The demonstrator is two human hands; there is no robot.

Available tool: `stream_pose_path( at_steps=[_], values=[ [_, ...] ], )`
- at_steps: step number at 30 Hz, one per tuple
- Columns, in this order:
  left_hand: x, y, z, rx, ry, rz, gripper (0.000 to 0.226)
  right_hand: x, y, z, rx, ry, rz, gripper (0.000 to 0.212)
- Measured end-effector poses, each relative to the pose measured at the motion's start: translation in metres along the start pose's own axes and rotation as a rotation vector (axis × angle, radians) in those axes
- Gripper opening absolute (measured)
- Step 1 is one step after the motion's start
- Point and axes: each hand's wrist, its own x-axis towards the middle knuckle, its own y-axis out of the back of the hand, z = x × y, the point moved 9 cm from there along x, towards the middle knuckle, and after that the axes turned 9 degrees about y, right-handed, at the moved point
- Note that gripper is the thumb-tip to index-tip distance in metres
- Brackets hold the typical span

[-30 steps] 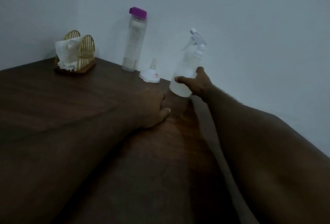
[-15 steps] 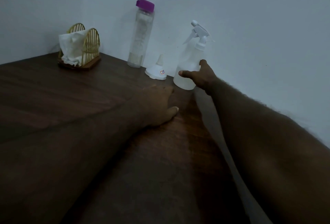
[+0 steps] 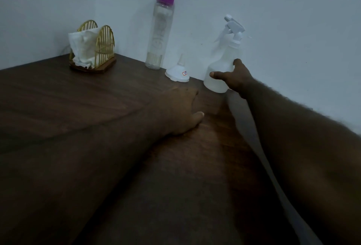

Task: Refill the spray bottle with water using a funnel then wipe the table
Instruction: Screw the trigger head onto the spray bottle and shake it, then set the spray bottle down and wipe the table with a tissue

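Note:
A translucent spray bottle (image 3: 218,72) with a white trigger head stands at the table's far right edge by the wall. My right hand (image 3: 235,76) grips its lower body, thumb across the front. A white funnel (image 3: 177,72) lies upside down, spout up, just left of it. A tall clear water bottle (image 3: 160,33) with a purple cap stands behind the funnel. My left hand (image 3: 179,111) rests on the dark wooden table (image 3: 78,98), in front of the funnel, holding nothing.
A gold wire napkin holder (image 3: 93,47) with white tissues stands in the far left corner. Pale walls close the table on the far and right sides. A narrow gap runs between the table's right edge and the wall.
The view has shifted slightly. My right hand stays wrapped on the spray bottle, which looks more upright than a second ago. My left hand has hardly moved.

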Motion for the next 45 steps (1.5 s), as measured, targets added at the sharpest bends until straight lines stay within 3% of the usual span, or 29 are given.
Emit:
stream_pose_path(
  at_steps=[11, 17, 26, 39, 45],
  values=[
    [0.003, -0.003, -0.005, -0.017, 0.014, 0.003, 0.069, -0.006, 0.014, 0.022, 0.071, -0.081, 0.013, 0.088],
    [0.003, -0.004, -0.004, -0.019, 0.012, -0.007, 0.067, -0.009, 0.006, 0.015, 0.070, -0.067, -0.020, 0.077],
    [0.002, -0.002, -0.002, -0.006, 0.013, 0.005, 0.068, -0.015, -0.001, 0.026, 0.164, -0.091, -0.023, 0.093],
    [0.005, -0.002, -0.002, -0.014, -0.004, -0.009, 0.069, -0.017, -0.002, 0.033, 0.138, -0.126, 0.026, 0.099],
    [0.007, -0.004, -0.003, -0.022, -0.004, -0.008, 0.072, -0.026, -0.002, 0.034, -0.006, -0.210, -0.008, 0.110]
  ],
)
